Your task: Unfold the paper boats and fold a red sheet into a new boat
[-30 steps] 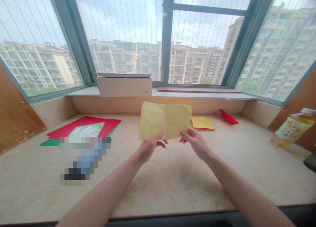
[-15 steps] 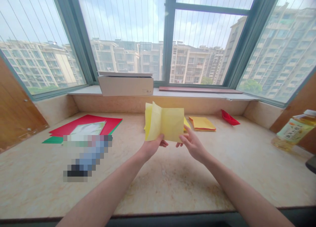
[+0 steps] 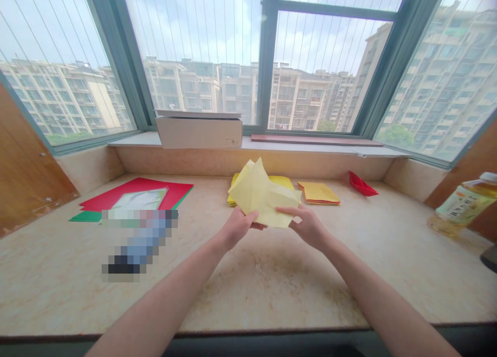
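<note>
I hold a pale yellow sheet of paper (image 3: 261, 197) above the marble counter (image 3: 248, 279), partly folded and tilted. My left hand (image 3: 235, 228) pinches its lower left corner. My right hand (image 3: 306, 223) grips its lower right edge, thumb on top. Behind the sheet a stack of yellow paper (image 3: 281, 181) lies on the counter. An orange-yellow stack (image 3: 319, 192) sits to its right, and a red folded paper boat (image 3: 361, 184) rests further right.
Red and green sheets (image 3: 135, 194) lie at the left with a blurred object (image 3: 135, 240) on them. A white box (image 3: 199, 129) stands on the window sill. A drink bottle (image 3: 462, 204) lies at the far right, near a dark object (image 3: 490, 256).
The sheet was flat and upright, then folded inward like a book; now it is lower and tilted with its flaps spread. Both hands dropped slightly toward the counter.
</note>
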`<action>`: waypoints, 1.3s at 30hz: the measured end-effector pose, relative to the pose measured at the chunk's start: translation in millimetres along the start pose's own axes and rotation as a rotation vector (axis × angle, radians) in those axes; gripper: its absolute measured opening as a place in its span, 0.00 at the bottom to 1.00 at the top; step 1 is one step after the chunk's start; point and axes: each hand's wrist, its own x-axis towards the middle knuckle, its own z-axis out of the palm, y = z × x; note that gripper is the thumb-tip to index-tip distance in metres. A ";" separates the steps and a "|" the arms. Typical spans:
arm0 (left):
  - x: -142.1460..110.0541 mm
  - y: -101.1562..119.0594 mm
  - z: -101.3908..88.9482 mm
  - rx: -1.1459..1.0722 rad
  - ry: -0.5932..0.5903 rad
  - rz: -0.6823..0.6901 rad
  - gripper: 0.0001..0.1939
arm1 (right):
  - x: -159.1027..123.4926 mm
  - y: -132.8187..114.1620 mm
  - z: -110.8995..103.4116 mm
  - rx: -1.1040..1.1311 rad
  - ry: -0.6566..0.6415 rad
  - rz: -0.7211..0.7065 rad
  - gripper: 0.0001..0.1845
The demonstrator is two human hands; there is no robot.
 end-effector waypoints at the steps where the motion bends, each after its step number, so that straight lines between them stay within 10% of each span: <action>1: -1.1 0.5 0.7 -0.023 -0.027 -0.004 0.16 | 0.6 -1.5 -0.3 0.031 0.031 0.004 0.14; 17: -24.7 9.8 21.7 0.115 -0.294 0.061 0.17 | 5.9 -12.1 2.1 0.218 0.428 0.242 0.24; 28: -11.5 4.8 12.6 -0.184 -0.296 0.077 0.25 | 4.7 -22.0 3.4 0.466 0.246 0.238 0.33; 32: -5.3 -0.7 10.9 -0.308 -0.155 0.048 0.26 | 5.0 -25.1 2.1 0.447 0.236 0.277 0.21; 39: 2.7 -0.7 7.9 -0.298 0.149 0.092 0.21 | 3.6 -23.0 8.4 0.624 0.139 0.236 0.31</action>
